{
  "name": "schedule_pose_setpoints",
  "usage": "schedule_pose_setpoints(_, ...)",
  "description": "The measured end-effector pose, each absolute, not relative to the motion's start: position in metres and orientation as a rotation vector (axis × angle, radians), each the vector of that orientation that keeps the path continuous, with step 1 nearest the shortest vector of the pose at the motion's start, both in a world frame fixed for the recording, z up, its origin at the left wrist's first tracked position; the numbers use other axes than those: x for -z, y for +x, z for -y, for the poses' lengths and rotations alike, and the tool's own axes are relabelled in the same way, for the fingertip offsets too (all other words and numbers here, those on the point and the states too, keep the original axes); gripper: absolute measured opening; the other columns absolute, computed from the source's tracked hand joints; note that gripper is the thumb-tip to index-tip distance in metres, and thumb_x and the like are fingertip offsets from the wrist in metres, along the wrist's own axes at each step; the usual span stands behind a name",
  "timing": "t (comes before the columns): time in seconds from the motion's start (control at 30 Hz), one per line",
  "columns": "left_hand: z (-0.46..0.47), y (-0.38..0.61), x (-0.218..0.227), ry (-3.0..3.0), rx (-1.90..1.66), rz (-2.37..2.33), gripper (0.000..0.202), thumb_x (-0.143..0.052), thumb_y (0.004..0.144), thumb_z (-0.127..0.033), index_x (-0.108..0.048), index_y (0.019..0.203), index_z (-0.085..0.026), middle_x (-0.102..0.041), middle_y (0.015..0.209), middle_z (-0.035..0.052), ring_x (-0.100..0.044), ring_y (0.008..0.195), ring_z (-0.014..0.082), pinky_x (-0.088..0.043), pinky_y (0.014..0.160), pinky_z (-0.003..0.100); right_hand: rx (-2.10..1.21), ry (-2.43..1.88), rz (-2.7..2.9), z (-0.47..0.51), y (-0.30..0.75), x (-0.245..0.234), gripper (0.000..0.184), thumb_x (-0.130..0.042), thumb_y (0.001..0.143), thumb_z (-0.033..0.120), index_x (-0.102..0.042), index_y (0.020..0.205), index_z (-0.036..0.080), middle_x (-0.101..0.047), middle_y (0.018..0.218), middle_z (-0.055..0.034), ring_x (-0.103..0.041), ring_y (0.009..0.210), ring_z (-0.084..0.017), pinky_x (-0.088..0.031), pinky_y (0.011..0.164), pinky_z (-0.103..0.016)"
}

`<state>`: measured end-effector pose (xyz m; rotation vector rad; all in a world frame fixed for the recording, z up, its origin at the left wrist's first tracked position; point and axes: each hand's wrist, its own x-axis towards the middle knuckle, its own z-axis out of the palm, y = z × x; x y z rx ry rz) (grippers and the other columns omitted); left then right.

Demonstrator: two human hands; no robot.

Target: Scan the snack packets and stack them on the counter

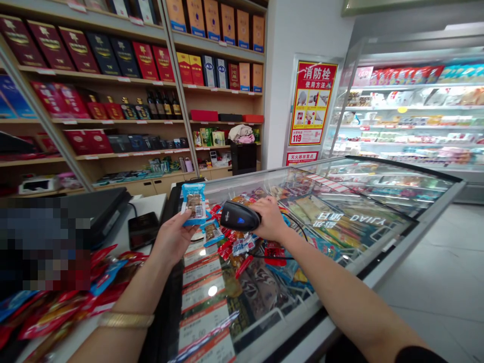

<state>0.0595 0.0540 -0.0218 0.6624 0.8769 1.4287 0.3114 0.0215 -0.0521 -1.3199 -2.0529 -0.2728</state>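
Between the fingers of my left hand (175, 236) is a small blue and clear snack packet (194, 200), held upright with a barcode label showing. My right hand (271, 218) is wrapped round the handle of a black barcode scanner (239, 216), whose head points left toward the packet. A black cable runs from the scanner across the glass. Below both hands, several red and blue snack packets (242, 243) lie in a loose pile on the glass top of a chest freezer (260, 322). Another blue packet (212, 232) lies just under the held one.
On the white counter at left lie more red and blue snack packets (102, 282), a black phone (142, 229) and a black machine (109, 214). Shelves of boxed bottles (124, 58) line the back wall. A lit open refrigerator (416, 111) stands at right, beyond the freezer's metal edge.
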Motion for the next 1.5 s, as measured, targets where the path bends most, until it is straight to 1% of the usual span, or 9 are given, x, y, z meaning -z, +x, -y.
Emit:
schedule_pose_setpoints(0.27,-0.060,0.055,0.028,0.899,-1.509,-1.021,0.008,-0.068,0.077,-0.013,-0.074,0.082,-0.014,-0.075,0.078,0.0044,-0.070,0.071,0.0166,-0.058,0.069,0.027,0.243,-1.359,2.010,-0.021,0.311,0.052,0.036,-0.072,0.070,0.039,-0.075,0.102,0.024,-0.077,0.102,-0.0068,-0.061,0.098,-0.026,-0.028,0.094,-0.042)
schedule_pose_setpoints(0.43,-0.061,0.020,0.011,1.542,-1.672,-1.732,0.025,-0.068,0.078,-0.026,-0.078,0.100,-0.021,-0.077,0.086,0.0051,-0.070,0.097,0.0286,-0.055,0.089,0.037,0.226,-1.347,1.994,-0.023,0.313,0.056,0.037,-0.072,0.070,0.038,-0.075,0.103,0.023,-0.078,0.101,-0.0077,-0.061,0.097,-0.026,-0.028,0.094,-0.042)
schedule_pose_setpoints(0.57,-0.058,-0.038,0.002,1.858,-1.551,-2.169,0.021,-0.063,0.079,-0.025,-0.078,0.093,-0.021,-0.076,0.090,0.0079,-0.066,0.109,0.0383,-0.045,0.100,0.058,0.207,-1.355,1.974,-0.025,0.313,0.058,0.040,-0.072,0.069,0.036,-0.075,0.107,0.024,-0.078,0.102,-0.0081,-0.063,0.097,-0.027,-0.029,0.093,-0.042)
schedule_pose_setpoints(0.67,-0.066,-0.087,0.015,1.800,-1.468,-2.378,0.009,-0.065,0.073,-0.028,-0.071,0.067,-0.024,-0.059,0.057,0.0049,-0.060,0.117,0.0463,-0.031,0.100,0.074,0.212,-1.361,1.959,-0.025,0.313,0.060,0.038,-0.073,0.068,0.036,-0.076,0.105,0.024,-0.078,0.101,-0.0083,-0.063,0.096,-0.027,-0.030,0.094,-0.042)
schedule_pose_setpoints(0.77,-0.077,-0.119,0.033,1.844,-1.504,-2.244,0.024,-0.071,0.067,-0.034,-0.056,0.051,-0.023,-0.046,0.044,0.0069,-0.054,0.127,0.0461,-0.034,0.095,0.070,0.226,-1.357,1.944,-0.026,0.313,0.061,0.035,-0.074,0.068,0.036,-0.076,0.101,0.024,-0.078,0.099,-0.0083,-0.064,0.095,-0.027,-0.030,0.094,-0.042)
schedule_pose_setpoints(0.93,-0.073,-0.090,0.040,2.080,-1.883,-1.872,0.008,-0.069,0.067,-0.032,-0.064,0.066,-0.026,-0.071,0.075,0.0048,-0.039,0.142,0.0457,-0.025,0.103,0.071,0.230,-1.398,1.915,-0.028,0.317,0.062,0.033,-0.074,0.068,0.037,-0.076,0.098,0.024,-0.078,0.097,-0.0079,-0.064,0.094,-0.027,-0.031,0.092,-0.041)
schedule_pose_setpoints(1.07,-0.062,-0.027,0.037,2.324,-1.388,-1.825,0.029,-0.067,0.071,-0.037,-0.077,0.095,-0.023,-0.075,0.112,0.0148,-0.063,0.117,0.0427,-0.038,0.108,0.064,0.241,-1.445,1.904,-0.029,0.321,0.060,0.034,-0.073,0.071,0.038,-0.076,0.102,0.024,-0.078,0.095,-0.0077,-0.064,0.093,-0.027,-0.032,0.090,-0.040)
schedule_pose_setpoints(1.2,-0.063,0.016,0.056,2.528,-0.890,-1.420,0.044,-0.076,0.066,-0.042,-0.078,0.106,-0.024,-0.072,0.126,0.0151,-0.065,0.118,0.0360,-0.048,0.108,0.047,0.247,-1.443,1.913,-0.030,0.322,0.060,0.033,-0.073,0.072,0.038,-0.076,0.101,0.024,-0.078,0.094,-0.0073,-0.064,0.093,-0.027,-0.032,0.090,-0.040)
schedule_pose_setpoints(1.5,-0.063,0.035,0.071,2.405,-0.806,-1.349,0.021,-0.069,0.072,-0.019,-0.081,0.088,-0.027,-0.076,0.116,0.0127,-0.068,0.114,0.0335,-0.046,0.110,0.048,0.234,-1.444,1.902,-0.030,0.321,0.060,0.033,-0.074,0.071,0.039,-0.075,0.101,0.025,-0.079,0.104,-0.0075,-0.064,0.097,-0.027,-0.032,0.092,-0.041)
